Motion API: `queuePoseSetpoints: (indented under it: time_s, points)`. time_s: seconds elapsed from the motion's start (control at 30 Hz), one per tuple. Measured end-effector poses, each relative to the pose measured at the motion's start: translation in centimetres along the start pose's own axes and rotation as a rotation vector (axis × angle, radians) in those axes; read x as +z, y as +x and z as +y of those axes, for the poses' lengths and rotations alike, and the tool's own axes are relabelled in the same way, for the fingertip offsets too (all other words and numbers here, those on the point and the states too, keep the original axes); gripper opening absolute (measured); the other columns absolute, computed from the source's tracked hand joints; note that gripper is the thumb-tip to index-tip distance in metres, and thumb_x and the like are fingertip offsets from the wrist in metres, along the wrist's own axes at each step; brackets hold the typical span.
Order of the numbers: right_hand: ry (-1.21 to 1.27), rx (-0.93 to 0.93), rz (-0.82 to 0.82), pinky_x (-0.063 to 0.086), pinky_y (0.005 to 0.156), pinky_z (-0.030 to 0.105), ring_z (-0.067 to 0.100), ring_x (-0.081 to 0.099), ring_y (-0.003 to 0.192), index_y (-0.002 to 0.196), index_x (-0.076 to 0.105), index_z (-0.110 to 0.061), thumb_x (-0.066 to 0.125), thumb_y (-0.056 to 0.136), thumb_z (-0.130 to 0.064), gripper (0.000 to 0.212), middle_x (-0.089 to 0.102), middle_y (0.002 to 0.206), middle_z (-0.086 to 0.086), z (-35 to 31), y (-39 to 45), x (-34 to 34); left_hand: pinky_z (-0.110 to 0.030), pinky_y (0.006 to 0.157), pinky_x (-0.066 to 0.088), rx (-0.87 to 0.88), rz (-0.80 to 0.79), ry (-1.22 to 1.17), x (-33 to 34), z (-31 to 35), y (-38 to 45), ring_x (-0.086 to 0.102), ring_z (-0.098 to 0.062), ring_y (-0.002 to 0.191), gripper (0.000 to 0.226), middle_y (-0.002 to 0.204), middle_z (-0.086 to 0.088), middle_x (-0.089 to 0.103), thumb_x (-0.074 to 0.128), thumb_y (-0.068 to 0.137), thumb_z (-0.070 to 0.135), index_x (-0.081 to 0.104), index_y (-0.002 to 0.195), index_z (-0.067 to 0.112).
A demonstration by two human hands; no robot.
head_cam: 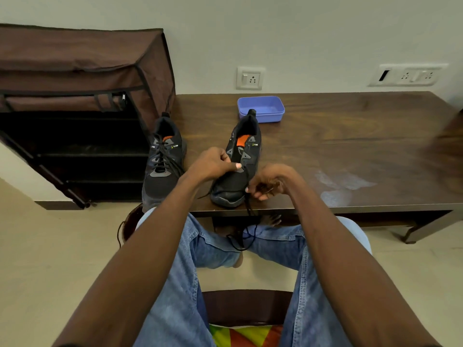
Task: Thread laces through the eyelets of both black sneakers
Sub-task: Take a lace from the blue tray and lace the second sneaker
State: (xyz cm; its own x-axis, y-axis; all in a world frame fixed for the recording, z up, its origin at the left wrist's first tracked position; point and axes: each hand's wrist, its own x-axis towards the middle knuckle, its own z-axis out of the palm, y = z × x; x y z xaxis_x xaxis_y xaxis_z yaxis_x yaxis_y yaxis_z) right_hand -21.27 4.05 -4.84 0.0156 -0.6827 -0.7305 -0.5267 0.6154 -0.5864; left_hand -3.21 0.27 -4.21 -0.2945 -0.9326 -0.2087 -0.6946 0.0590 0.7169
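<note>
Two black sneakers with orange tongues stand on the dark wooden table, toes toward me. The left sneaker has a black lace crossed through its eyelets. On the right sneaker my left hand pinches the lower eyelet area, thumb pressed on the upper. My right hand hovers by the toe and pinches the black lace, which runs from the shoe down over the table edge and loops onto my jeans.
A blue plastic tub sits behind the right sneaker near the wall. A brown fabric shoe rack stands left of the table. My knees are under the table's front edge, and I sit on a wooden chair.
</note>
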Motion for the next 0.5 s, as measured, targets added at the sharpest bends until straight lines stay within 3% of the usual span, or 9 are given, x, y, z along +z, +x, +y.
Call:
queuePoseSetpoints:
  time_s: [0.07,0.13,0.2,0.33,0.5]
  points:
    - [0.031,-0.011,-0.033,0.054,0.076,0.029,0.017,0.060,0.070,0.079,0.063,-0.005,0.061,0.093,-0.008,0.015,0.065,0.081,0.010,0.2,-0.1,-0.1,-0.028,0.061,0.043,0.004,0.046,0.074,0.5,-0.1,0.2,0.057,-0.014,0.070,0.027,0.073,0.001,0.064,0.081,0.081,0.036,0.065,0.080,0.014]
    - [0.039,-0.008,-0.082,0.054,0.083,0.034,0.020,0.066,0.076,0.087,0.066,-0.004,0.069,0.091,-0.017,0.014,0.071,0.085,0.011,0.3,-0.3,-0.2,-0.027,0.060,0.043,0.003,0.067,0.072,0.7,-0.1,0.3,0.058,-0.014,0.071,0.022,0.073,0.001,0.065,0.081,0.082,0.031,0.066,0.079,0.014]
    - [-0.016,0.011,-0.110,0.053,0.076,0.031,0.018,0.067,0.075,0.088,0.067,-0.007,0.076,0.086,-0.026,0.021,0.071,0.080,0.007,0.3,-0.4,0.1,-0.026,0.060,0.044,0.002,0.064,0.053,0.7,-0.1,0.3,0.058,-0.013,0.068,0.020,0.071,0.001,0.065,0.080,0.083,0.027,0.066,0.077,0.014]
    - [-0.071,0.008,-0.004,0.048,0.060,0.026,0.012,0.057,0.061,0.075,0.062,-0.012,0.084,0.079,-0.024,0.025,0.058,0.066,0.000,0.2,-0.5,0.6,-0.024,0.057,0.045,-0.002,0.046,0.038,0.6,-0.3,0.5,0.060,-0.014,0.063,0.018,0.068,-0.001,0.065,0.075,0.087,0.019,0.065,0.073,0.013]
    - [-0.113,-0.036,0.020,0.046,0.060,0.023,0.011,0.055,0.061,0.075,0.066,-0.011,0.069,0.086,-0.010,0.012,0.059,0.070,0.002,-0.1,-1.2,0.5,-0.024,0.056,0.047,-0.003,0.059,-0.005,0.7,-0.2,0.5,0.062,-0.013,0.058,0.021,0.068,-0.002,0.067,0.073,0.090,0.021,0.063,0.073,0.014]
